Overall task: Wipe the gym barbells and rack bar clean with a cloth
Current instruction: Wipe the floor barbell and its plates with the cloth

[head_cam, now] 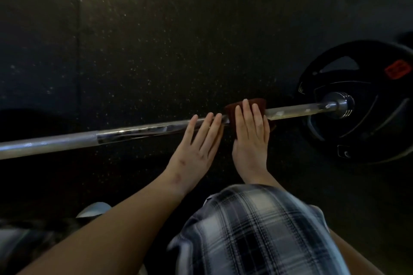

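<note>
Forearms (125,219) bare. Plaid fabric (257,230), black, grey, white checks, covers knee. Left hand (196,152): few small marks on back and wrist.

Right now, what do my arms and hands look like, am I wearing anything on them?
Nothing worn shows: no sleeves, gloves or watch on either side. The left hand has a few small dark marks across its back and down the wrist. The right hand shows no such marks. The nails on both look short.
</note>
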